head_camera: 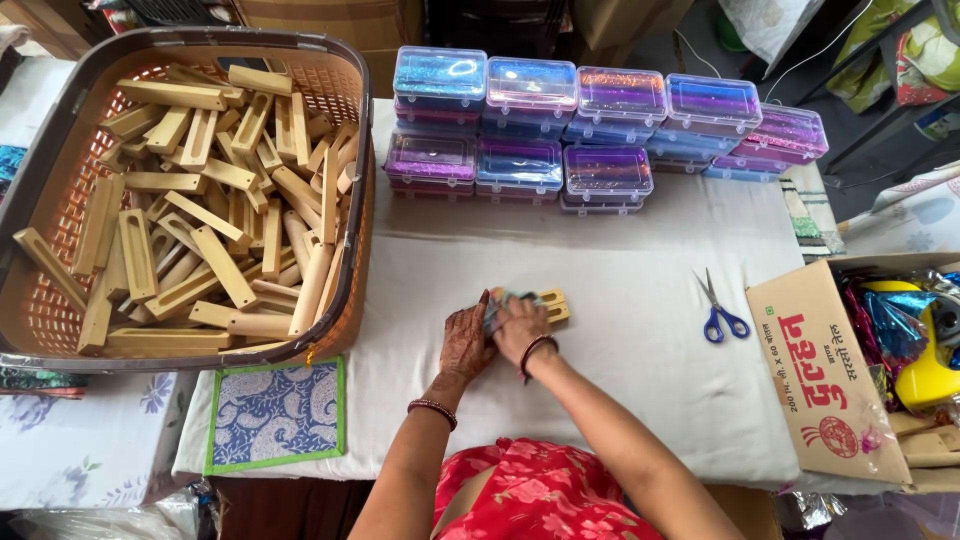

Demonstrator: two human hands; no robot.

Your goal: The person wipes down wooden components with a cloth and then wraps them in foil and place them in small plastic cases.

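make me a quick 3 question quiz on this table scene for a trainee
1. True or false: the scissors lie to the left of both hands.
2. What fills the basket? A) wooden pieces B) folded cloths C) plastic boxes
3. What do the left hand and right hand press on?

Key
1. False; they lie to the right.
2. A; wooden pieces.
3. A wooden piece with slots and a bit of shiny foil, on the white cloth.
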